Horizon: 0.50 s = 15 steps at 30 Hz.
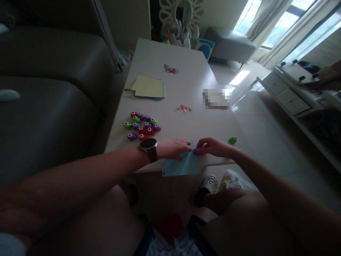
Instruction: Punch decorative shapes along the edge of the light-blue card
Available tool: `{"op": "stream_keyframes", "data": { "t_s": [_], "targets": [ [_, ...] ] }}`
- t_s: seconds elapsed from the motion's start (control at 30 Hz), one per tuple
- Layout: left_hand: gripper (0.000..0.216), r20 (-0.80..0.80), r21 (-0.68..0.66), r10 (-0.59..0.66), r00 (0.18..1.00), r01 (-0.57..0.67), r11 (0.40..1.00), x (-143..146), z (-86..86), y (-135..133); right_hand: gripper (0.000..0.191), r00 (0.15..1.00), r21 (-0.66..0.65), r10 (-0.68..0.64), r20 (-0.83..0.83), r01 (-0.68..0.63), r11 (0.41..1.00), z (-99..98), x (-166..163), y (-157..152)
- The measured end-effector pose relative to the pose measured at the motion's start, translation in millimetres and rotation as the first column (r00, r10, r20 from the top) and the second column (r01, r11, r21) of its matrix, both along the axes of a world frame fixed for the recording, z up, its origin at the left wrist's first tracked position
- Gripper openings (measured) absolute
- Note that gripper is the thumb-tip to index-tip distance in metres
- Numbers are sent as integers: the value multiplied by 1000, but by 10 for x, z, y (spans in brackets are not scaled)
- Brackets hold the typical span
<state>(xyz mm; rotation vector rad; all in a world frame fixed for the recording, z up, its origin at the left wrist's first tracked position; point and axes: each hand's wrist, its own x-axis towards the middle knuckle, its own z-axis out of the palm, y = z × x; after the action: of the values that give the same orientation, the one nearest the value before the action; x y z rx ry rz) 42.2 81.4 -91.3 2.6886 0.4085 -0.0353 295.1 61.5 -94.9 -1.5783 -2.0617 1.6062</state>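
A light blue paper sheet (181, 165) lies over the near edge of the white table (170, 85). My left hand (177, 147), with a watch on the wrist, pinches the sheet's upper edge. My right hand (215, 147) is closed around a small purple paper punch (196, 152) set on the sheet's top right corner. A green punch (232, 140) lies just right of my right hand.
A cluster of several red, green and purple punches (141, 125) sits to the left. A stack of coloured papers (149, 88) lies further back, with two small heaps of confetti (183, 109). A dark sofa (45, 106) runs along the left.
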Motion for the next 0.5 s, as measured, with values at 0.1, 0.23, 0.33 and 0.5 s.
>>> {"op": "stream_keyframes", "data": {
  "t_s": [0.1,0.23,0.33,0.5],
  "targets": [
    [41,10,12,-10,1000,9,1000,4,-11,1,29,1000,26,-24,5,24,999,-67,-8,16],
    [51,20,42,-9,1000,8,999,8,-19,-6,33,999,31,-45,-1,45,998,-159,-5,44],
    [54,14,36,6,1000,-7,999,6,-16,-14,35,999,23,-48,-24,48,999,-202,8,52],
    [66,108,-28,-4,994,7,1000,-19,-55,-12,31,997,58,-78,-27,79,995,-231,-5,44]
  ]
}}
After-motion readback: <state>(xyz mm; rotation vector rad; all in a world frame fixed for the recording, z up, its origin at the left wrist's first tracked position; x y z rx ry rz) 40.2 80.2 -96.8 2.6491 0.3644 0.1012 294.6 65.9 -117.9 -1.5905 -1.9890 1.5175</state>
